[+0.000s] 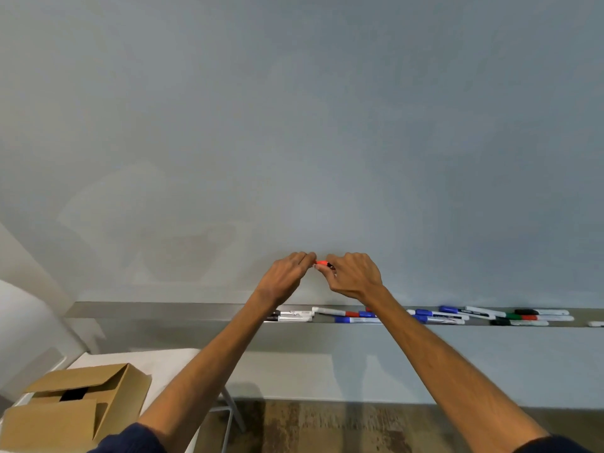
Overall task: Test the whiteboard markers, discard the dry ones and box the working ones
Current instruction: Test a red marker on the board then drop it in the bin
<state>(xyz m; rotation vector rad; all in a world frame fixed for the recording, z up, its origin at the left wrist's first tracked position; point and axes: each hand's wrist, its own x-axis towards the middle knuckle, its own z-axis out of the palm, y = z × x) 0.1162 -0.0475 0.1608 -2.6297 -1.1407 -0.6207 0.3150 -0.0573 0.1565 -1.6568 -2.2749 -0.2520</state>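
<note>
Both hands meet in front of the whiteboard [294,125], just above its metal tray [163,311]. Between them is a red marker [322,262]; only a short red piece shows. My left hand [287,276] pinches one end of it and my right hand [354,274] grips the other end. Whether the cap is on or off is hidden by the fingers. Several other markers lie in the tray: black ones [289,317] at the left, blue ones [434,317] in the middle, green and black ones [523,317] at the right.
An open cardboard box [75,403] stands on a white table [170,364] at the lower left. Below the board is a wooden floor [327,426]. A wall corner [26,289] rises at the left.
</note>
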